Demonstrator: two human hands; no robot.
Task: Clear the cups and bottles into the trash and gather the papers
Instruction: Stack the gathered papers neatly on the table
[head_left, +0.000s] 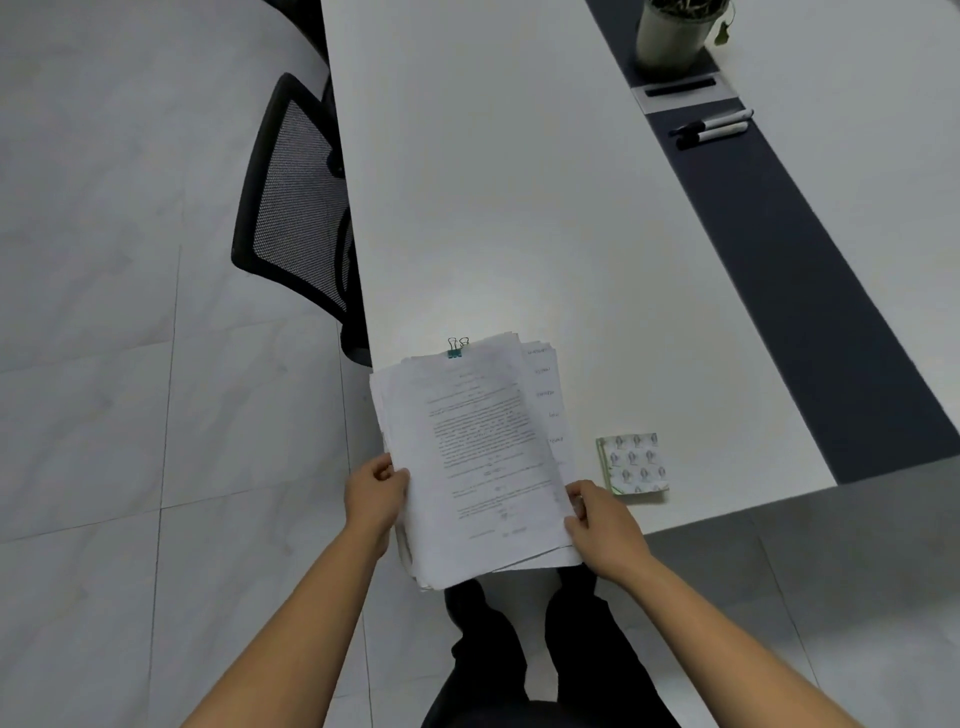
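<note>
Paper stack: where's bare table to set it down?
Widest bare patch: table beyond the binder clip, between the edge by the chair and the dark strip. A narrower gap: between the patterned packet and that strip. Crowded: near corner round the paper stack; far strip with markers and plant pot.

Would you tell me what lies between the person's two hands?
The paper stack, held by the left hand and right hand at its sides, per the head view.

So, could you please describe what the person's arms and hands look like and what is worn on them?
Both arms are bare as far as the frame shows: no sleeves in view. The left hand and right hand wear no gloves, and no watch or bracelet shows at either wrist. Below them are dark trousers.
</note>
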